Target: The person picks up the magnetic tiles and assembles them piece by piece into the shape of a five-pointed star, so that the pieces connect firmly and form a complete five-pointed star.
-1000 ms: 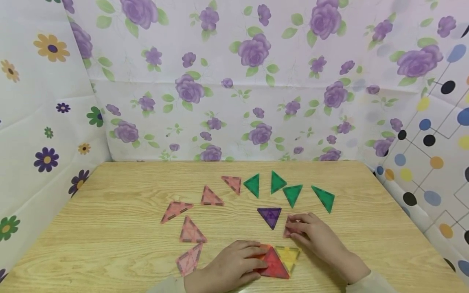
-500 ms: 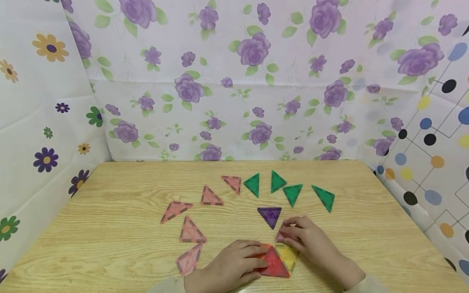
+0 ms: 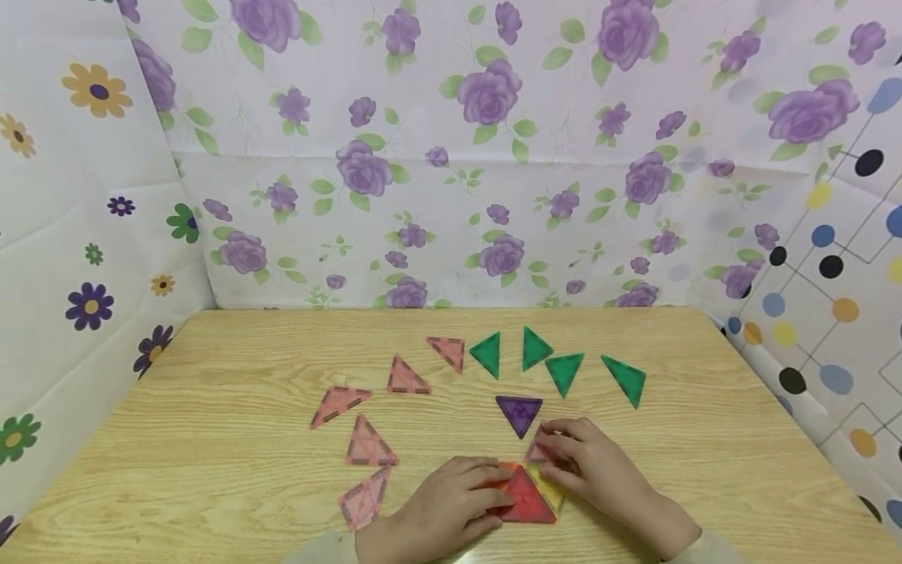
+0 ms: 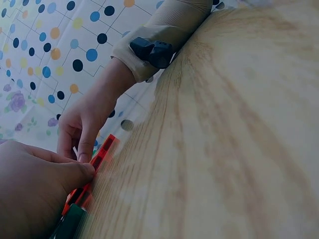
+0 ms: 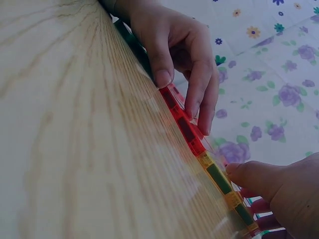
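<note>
Pinching one translucent pink plastic triangle, my right hand holds it just beyond the translucent yellow plastic triangle.

Rightmost pink tile now farther left and nearer the yellow tile, itself slightly forward with the red tile

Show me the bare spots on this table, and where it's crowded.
The table has bare wood left of the leftmost pink tile, and right of the rightmost green tile and the right hand. It's crowded between the hands, with the red tile and yellow tile; the purple tile lies just beyond.
</note>
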{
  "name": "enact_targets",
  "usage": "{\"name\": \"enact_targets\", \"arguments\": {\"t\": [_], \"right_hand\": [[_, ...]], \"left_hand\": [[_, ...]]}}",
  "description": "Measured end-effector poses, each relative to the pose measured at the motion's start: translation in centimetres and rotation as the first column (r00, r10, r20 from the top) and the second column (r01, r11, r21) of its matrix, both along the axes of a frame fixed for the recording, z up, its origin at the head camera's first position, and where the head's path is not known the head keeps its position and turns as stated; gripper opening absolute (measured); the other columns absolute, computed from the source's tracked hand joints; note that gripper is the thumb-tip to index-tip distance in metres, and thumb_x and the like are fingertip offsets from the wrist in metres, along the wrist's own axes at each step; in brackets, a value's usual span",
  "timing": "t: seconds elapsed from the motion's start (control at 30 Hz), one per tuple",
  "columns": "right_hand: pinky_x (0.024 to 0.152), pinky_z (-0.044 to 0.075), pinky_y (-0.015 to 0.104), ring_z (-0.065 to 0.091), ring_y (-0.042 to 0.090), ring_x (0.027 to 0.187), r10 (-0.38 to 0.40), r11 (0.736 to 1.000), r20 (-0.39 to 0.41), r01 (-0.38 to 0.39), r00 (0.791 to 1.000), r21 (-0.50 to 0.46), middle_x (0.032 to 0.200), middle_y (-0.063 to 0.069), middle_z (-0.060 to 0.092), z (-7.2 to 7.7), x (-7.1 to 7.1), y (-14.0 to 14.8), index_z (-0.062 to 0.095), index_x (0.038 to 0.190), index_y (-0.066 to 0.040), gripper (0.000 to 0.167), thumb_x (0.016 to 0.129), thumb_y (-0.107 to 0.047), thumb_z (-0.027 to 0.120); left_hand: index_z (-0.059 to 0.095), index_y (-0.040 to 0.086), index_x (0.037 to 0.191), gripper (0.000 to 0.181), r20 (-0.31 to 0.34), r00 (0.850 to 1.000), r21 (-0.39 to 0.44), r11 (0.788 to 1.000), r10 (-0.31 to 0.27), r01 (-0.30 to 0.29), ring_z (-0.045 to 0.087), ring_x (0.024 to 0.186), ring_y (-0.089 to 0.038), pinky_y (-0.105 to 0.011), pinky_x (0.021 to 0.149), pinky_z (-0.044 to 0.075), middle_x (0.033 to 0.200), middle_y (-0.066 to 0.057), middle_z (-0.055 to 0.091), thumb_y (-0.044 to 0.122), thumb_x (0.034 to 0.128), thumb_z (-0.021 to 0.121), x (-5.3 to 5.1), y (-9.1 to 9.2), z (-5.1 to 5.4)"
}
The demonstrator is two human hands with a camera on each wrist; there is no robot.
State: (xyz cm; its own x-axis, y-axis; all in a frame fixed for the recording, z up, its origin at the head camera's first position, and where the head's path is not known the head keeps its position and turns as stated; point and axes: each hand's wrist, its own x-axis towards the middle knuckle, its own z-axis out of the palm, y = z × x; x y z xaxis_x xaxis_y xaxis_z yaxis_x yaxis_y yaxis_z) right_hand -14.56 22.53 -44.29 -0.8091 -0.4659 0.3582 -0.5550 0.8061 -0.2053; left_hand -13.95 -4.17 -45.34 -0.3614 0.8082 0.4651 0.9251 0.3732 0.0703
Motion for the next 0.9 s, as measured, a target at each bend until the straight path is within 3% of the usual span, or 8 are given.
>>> {"name": "enact_targets", "arguments": {"t": [0.17, 0.3, 0.5, 0.63, 0.73, 0.9], "right_hand": [[0.080, 0.055, 0.031, 0.058, 0.012, 0.100, -0.005, 1.000, -0.007, 0.005, 1.000, 0.004, 0.119, -0.001, 0.065, -0.2, 0.0, 0.1, 0.072, 0.114, -0.018, 0.035, 0.083, -0.035, 0.074], [0.084, 0.055, 0.034, 0.059, 0.012, 0.102, -0.006, 1.000, -0.004, 0.006, 1.000, 0.008, 0.120, -0.001, 0.065, -0.3, 0.0, 0.1, 0.072, 0.114, -0.018, 0.035, 0.084, -0.037, 0.073], [0.080, 0.055, 0.031, 0.058, 0.012, 0.100, -0.003, 1.000, -0.001, 0.003, 1.000, 0.013, 0.120, 0.000, 0.064, -0.3, -0.1, -0.1, 0.072, 0.114, -0.018, 0.036, 0.084, -0.037, 0.073], [0.083, 0.055, 0.033, 0.059, 0.013, 0.102, 0.005, 1.000, -0.006, -0.005, 1.000, 0.017, 0.121, 0.000, 0.064, -0.2, -0.1, -0.1, 0.071, 0.115, -0.018, 0.039, 0.083, -0.041, 0.072], [0.090, 0.053, 0.039, 0.060, 0.016, 0.105, 0.000, 1.000, -0.007, 0.000, 1.000, 0.027, 0.121, 0.000, 0.064, -0.3, -0.1, 0.1, 0.071, 0.116, -0.018, 0.043, 0.083, -0.047, 0.070], [0.099, 0.048, 0.048, 0.061, 0.019, 0.110, -0.009, 0.999, -0.005, 0.009, 1.000, 0.030, 0.122, 0.000, 0.064, -0.4, -0.2, 0.1, 0.071, 0.116, -0.020, 0.044, 0.083, -0.049, 0.069]], "left_hand": [[0.070, 0.021, 0.112, 0.025, 0.079, 0.997, -0.016, 1.000, -0.003, 0.004, 0.057, 0.122, -0.016, -0.032, 0.102, 0.047, 0.132, 0.000, 0.061, 0.036, 0.0926, 0.063, 0.0, 0.0, 0.4], [0.070, 0.020, 0.110, 0.026, 0.123, 0.992, 0.005, 0.999, 0.031, -0.032, 0.057, 0.119, -0.016, -0.033, 0.101, 0.048, 0.127, -0.002, 0.063, 0.036, 0.0896, 0.066, -0.5, -0.1, 1.3], [0.070, 0.019, 0.110, 0.030, 0.116, 0.986, 0.031, 0.992, 0.120, -0.124, 0.060, 0.113, -0.017, -0.035, 0.096, 0.051, 0.123, -0.004, 0.065, 0.032, 0.0830, 0.074, -2.0, -0.2, 3.3], [0.069, 0.017, 0.114, 0.033, 0.112, 0.981, 0.008, 0.987, 0.156, -0.158, 0.060, 0.114, -0.020, -0.037, 0.097, 0.050, 0.124, -0.006, 0.065, 0.031, 0.0842, 0.074, -3.5, 0.0, 3.9], [0.066, 0.017, 0.120, 0.034, 0.173, 0.964, -0.037, 0.979, 0.203, -0.199, 0.057, 0.119, -0.021, -0.039, 0.102, 0.047, 0.128, -0.007, 0.062, 0.032, 0.0894, 0.068, -4.7, 0.5, 3.9], [0.062, 0.017, 0.128, 0.038, 0.326, 0.907, -0.120, 0.964, 0.265, -0.238, 0.052, 0.127, -0.022, -0.039, 0.107, 0.043, 0.135, -0.005, 0.058, 0.035, 0.0939, 0.062, -6.4, 1.6, 3.9]]}}
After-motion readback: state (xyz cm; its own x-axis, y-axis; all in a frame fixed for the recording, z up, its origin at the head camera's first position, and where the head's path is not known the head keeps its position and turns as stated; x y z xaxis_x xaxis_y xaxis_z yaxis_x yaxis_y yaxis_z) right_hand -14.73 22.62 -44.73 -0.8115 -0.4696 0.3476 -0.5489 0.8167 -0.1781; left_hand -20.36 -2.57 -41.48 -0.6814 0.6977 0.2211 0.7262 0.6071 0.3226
